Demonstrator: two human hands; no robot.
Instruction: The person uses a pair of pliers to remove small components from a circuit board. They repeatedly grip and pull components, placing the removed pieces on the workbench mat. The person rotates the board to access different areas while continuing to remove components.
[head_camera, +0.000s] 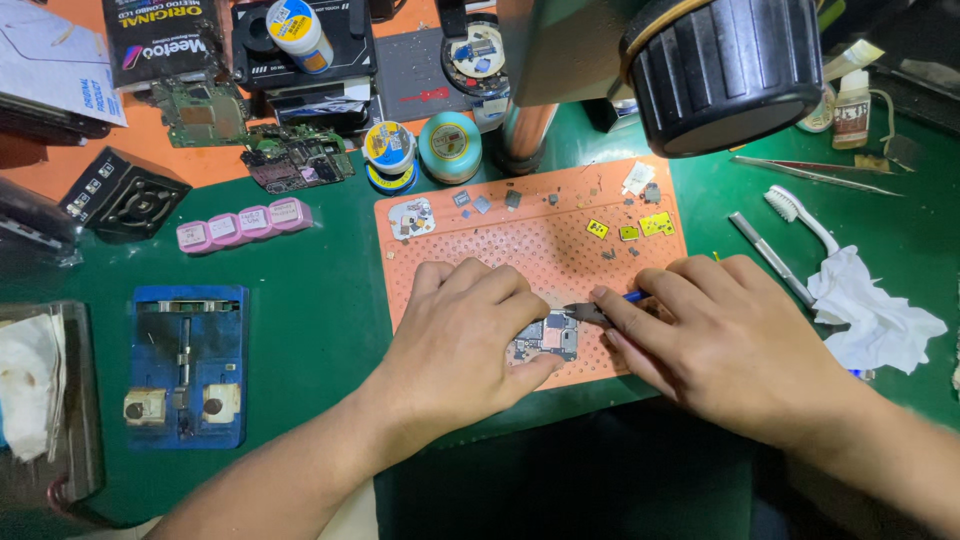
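Head view: left hand (470, 335) curled down over small circuit board (547, 337), fingertips pinning it to orange perforated mat (530, 245) at near edge. Right hand (720, 335) closed round dark-tipped tool (592, 314) with blue handle, tip touching board's right edge. Board apparently mid-work: shields and chips already loose along mat's far strip, board not yet cleared away. Counted: one board in hand, three yellow chips (628, 229), four pink pots (244, 224) in a row, one blue clamp jig (188, 365), one white toothbrush (800, 217), one crumpled tissue (872, 312), green bench mat (320, 290) beneath.
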